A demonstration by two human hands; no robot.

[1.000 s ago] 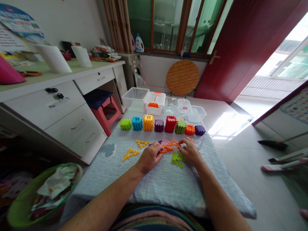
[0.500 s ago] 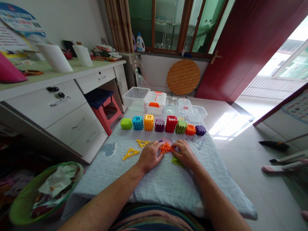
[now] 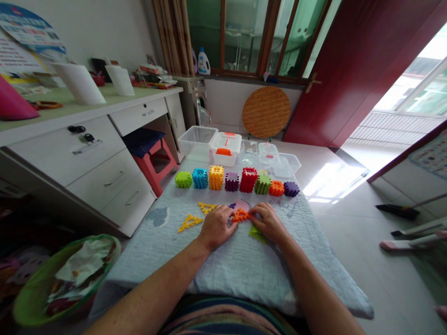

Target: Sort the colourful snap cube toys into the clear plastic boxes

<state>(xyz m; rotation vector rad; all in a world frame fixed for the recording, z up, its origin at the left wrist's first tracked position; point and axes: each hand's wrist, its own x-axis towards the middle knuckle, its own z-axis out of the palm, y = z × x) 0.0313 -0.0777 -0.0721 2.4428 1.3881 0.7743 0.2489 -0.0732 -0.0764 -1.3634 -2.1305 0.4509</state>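
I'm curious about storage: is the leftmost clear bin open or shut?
Open: the leftmost clear bin has no lid on top, and its inside shows from above.

The bench [image 3: 240,274], in the lower middle of the frame, is covered with pale blue cloth [image 3: 153,253]. On it lie two flat yellow plastic triangles [image 3: 190,225]; higher stand multicoloured toothed plastic blocks [image 3: 232,182], then transparent plastic boxes [image 3: 228,160].
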